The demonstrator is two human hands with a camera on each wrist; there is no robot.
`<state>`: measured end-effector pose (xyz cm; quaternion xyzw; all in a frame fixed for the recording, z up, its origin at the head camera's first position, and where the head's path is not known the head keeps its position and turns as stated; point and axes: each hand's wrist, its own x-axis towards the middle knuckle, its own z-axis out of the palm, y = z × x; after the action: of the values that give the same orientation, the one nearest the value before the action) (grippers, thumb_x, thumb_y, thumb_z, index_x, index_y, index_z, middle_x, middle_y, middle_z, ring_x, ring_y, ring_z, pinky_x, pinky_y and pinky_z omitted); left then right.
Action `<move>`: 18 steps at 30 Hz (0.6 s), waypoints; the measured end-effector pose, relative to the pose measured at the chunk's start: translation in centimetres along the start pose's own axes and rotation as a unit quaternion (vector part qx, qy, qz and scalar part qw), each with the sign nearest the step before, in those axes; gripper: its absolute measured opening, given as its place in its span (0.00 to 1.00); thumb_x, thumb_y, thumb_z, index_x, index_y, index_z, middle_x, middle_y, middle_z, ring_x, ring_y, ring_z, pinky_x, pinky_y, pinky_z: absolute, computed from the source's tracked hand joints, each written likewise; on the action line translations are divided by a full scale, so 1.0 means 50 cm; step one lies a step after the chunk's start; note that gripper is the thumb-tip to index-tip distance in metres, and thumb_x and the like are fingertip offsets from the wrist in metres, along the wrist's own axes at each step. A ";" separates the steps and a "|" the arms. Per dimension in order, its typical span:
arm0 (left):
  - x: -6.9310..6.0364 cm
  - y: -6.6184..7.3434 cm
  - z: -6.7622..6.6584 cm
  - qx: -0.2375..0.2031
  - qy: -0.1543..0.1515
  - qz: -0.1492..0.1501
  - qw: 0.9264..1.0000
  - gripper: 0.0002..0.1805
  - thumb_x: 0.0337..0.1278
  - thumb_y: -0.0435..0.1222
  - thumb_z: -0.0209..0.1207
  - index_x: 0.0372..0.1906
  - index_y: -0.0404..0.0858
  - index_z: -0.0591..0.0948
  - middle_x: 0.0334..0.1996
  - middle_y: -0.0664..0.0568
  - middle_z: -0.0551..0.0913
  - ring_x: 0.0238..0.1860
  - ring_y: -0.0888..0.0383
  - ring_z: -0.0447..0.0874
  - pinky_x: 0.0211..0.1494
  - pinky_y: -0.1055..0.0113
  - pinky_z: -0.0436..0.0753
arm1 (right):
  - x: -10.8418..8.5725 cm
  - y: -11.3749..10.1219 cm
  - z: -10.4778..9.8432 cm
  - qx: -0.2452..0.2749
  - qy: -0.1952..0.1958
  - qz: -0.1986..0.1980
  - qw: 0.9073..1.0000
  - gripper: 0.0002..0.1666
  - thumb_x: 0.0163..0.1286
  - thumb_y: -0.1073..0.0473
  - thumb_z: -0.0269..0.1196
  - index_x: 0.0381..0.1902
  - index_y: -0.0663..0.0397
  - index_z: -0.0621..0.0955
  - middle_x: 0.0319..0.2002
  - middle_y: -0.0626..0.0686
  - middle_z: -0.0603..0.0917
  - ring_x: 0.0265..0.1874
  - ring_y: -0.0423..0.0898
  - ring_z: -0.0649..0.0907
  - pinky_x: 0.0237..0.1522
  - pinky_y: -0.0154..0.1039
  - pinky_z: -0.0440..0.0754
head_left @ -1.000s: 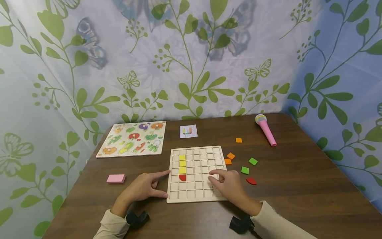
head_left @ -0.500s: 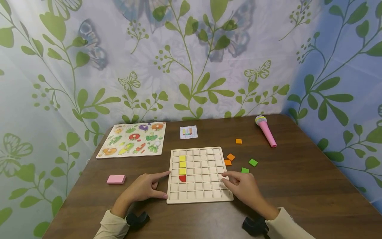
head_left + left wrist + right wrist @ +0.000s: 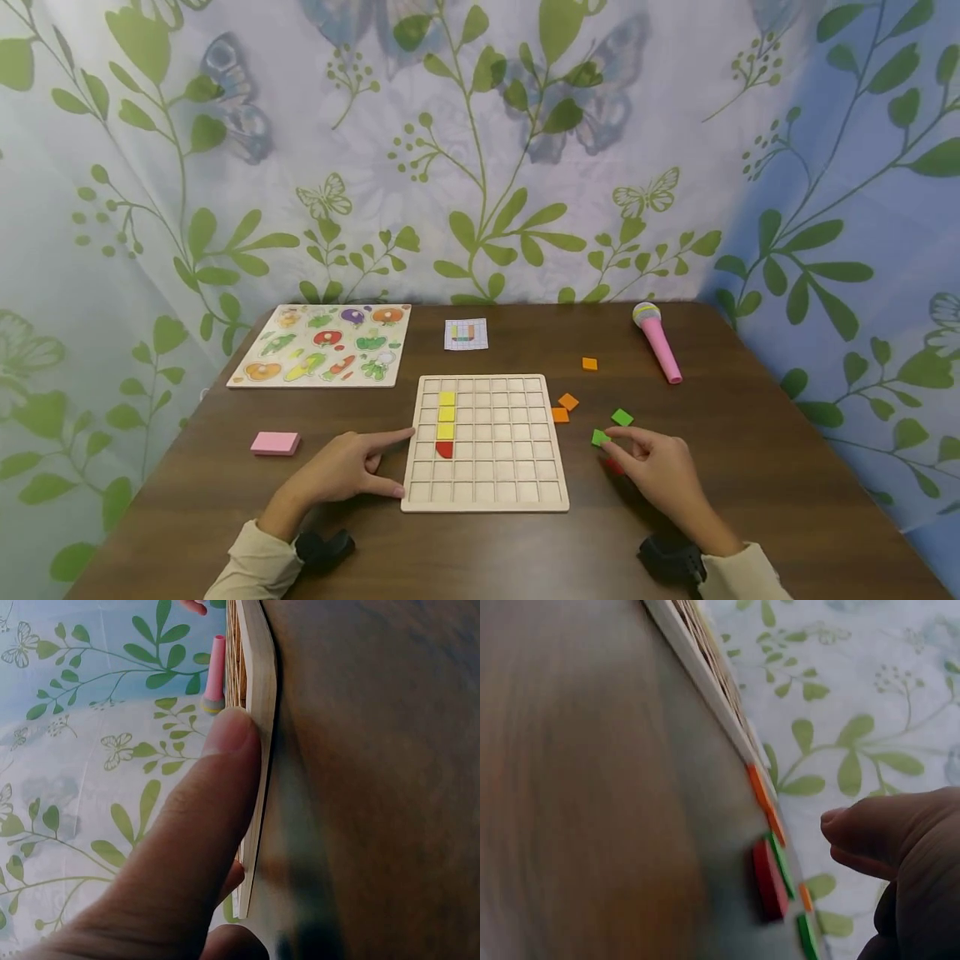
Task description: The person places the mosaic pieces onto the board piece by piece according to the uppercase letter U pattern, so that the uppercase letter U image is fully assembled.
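Note:
My left hand (image 3: 337, 468) rests beside the pale wooden grid board (image 3: 501, 493). Its straight index finger and thumb touch the board's left edge; in the left wrist view the thumb (image 3: 180, 825) lies against the rim. Three yellow square tiles (image 3: 447, 414) sit in one column, with a red quarter-round tile (image 3: 445, 450) directly below them. Right of the board, my right hand (image 3: 660, 471) hovers over loose tiles, thumb and index near a green tile (image 3: 599, 437). In the right wrist view, its fingers are apart from the tiles. A second red tile (image 3: 769, 881) is partly hidden under it in the head view.
Orange tiles (image 3: 561, 415) and another green tile (image 3: 622, 417) lie right of the board. A pattern card (image 3: 466, 334), a vegetable puzzle board (image 3: 318, 346) and a pink toy microphone (image 3: 660, 343) are farther back. A pink block (image 3: 275, 443) lies left.
My right hand has moved right, off the board and over the loose green and red tiles. The left hand stays at the board's edge. The head view has shifted slightly.

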<state>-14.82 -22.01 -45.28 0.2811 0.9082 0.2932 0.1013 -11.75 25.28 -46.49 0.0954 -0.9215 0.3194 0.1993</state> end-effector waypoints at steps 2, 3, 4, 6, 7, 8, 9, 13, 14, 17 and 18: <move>-0.005 -0.003 -0.008 -0.001 -0.003 0.001 1.000 0.47 0.48 0.61 0.73 0.75 0.51 0.72 0.15 0.65 0.59 0.17 0.69 0.52 0.24 0.72 0.60 | -0.003 0.008 0.003 -0.001 -0.004 0.017 1.000 0.09 0.61 0.54 0.77 0.40 0.48 0.91 0.13 0.37 0.60 0.12 0.34 0.58 0.16 0.33 0.56; -0.006 -0.004 -0.010 -0.002 -0.004 0.001 1.000 0.47 0.48 0.61 0.73 0.75 0.51 0.73 0.15 0.65 0.59 0.17 0.68 0.52 0.24 0.72 0.60 | -0.004 0.012 0.005 -0.001 -0.004 0.022 1.000 0.09 0.61 0.54 0.77 0.39 0.48 0.91 0.13 0.37 0.61 0.12 0.35 0.59 0.16 0.33 0.57; -0.007 -0.004 -0.012 -0.004 -0.005 0.003 1.000 0.47 0.48 0.60 0.73 0.75 0.50 0.73 0.15 0.65 0.59 0.17 0.68 0.52 0.24 0.72 0.60 | -0.004 0.014 0.005 -0.002 -0.006 0.026 1.000 0.09 0.61 0.54 0.77 0.39 0.48 0.91 0.13 0.38 0.61 0.12 0.35 0.60 0.16 0.33 0.57; -0.006 -0.003 -0.011 -0.007 -0.008 0.002 1.000 0.47 0.48 0.61 0.73 0.75 0.51 0.72 0.15 0.65 0.59 0.18 0.68 0.53 0.25 0.72 0.60 | -0.002 0.017 0.003 -0.004 -0.012 0.036 0.999 0.10 0.61 0.54 0.77 0.40 0.48 0.91 0.13 0.39 0.62 0.13 0.36 0.60 0.17 0.33 0.57; -0.005 -0.003 -0.010 -0.009 -0.009 0.002 1.000 0.47 0.48 0.61 0.73 0.75 0.51 0.72 0.15 0.65 0.59 0.17 0.68 0.53 0.25 0.72 0.60 | -0.001 0.018 0.001 -0.007 -0.017 0.041 0.999 0.10 0.61 0.53 0.77 0.40 0.48 0.91 0.14 0.40 0.62 0.13 0.36 0.61 0.17 0.33 0.57; -0.005 -0.003 -0.008 -0.009 -0.009 0.001 1.000 0.48 0.48 0.61 0.72 0.75 0.51 0.72 0.15 0.65 0.59 0.17 0.68 0.53 0.25 0.72 0.61 | 0.000 0.018 0.000 -0.011 -0.023 0.046 0.999 0.10 0.61 0.53 0.77 0.40 0.48 0.91 0.14 0.40 0.63 0.13 0.36 0.61 0.18 0.33 0.57; -0.004 -0.003 -0.006 -0.009 -0.008 -0.001 1.000 0.48 0.48 0.61 0.73 0.75 0.51 0.72 0.15 0.65 0.59 0.18 0.68 0.53 0.25 0.72 0.61 | 0.002 0.017 -0.002 -0.014 -0.029 0.049 0.998 0.11 0.62 0.53 0.77 0.41 0.48 0.91 0.14 0.40 0.63 0.14 0.37 0.61 0.18 0.33 0.57; -0.005 -0.007 -0.006 -0.005 -0.007 -0.002 1.000 0.48 0.48 0.62 0.72 0.75 0.52 0.72 0.15 0.65 0.58 0.18 0.69 0.52 0.25 0.73 0.61 | 0.003 0.015 0.000 -0.018 -0.042 0.062 0.997 0.13 0.62 0.51 0.76 0.42 0.49 0.91 0.14 0.41 0.63 0.14 0.38 0.62 0.19 0.34 0.58; -0.005 -0.007 -0.006 -0.006 -0.007 -0.001 1.000 0.48 0.48 0.62 0.72 0.75 0.52 0.72 0.15 0.65 0.58 0.18 0.69 0.52 0.25 0.73 0.60 | 0.003 0.015 0.000 -0.019 -0.044 0.062 0.997 0.13 0.62 0.51 0.76 0.42 0.49 0.91 0.14 0.41 0.63 0.14 0.38 0.62 0.19 0.34 0.58; -0.005 -0.006 -0.005 -0.011 -0.004 0.003 1.000 0.48 0.48 0.61 0.73 0.75 0.52 0.72 0.15 0.65 0.58 0.18 0.69 0.52 0.25 0.73 0.61 | 0.006 0.019 -0.001 -0.029 -0.047 0.058 0.997 0.15 0.62 0.50 0.76 0.43 0.50 0.91 0.14 0.41 0.63 0.14 0.39 0.62 0.19 0.34 0.58; -0.005 -0.005 -0.005 -0.014 -0.004 0.003 1.000 0.48 0.48 0.61 0.73 0.75 0.51 0.72 0.15 0.65 0.58 0.18 0.69 0.52 0.25 0.73 0.61 | 0.007 0.021 -0.002 -0.033 -0.047 0.055 0.997 0.15 0.62 0.50 0.76 0.44 0.50 0.91 0.14 0.41 0.63 0.14 0.39 0.62 0.19 0.35 0.58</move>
<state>-14.82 -22.41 -45.23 0.2840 0.9026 0.3050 0.1081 -12.38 26.14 -46.84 0.0529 -0.9438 0.2942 0.1411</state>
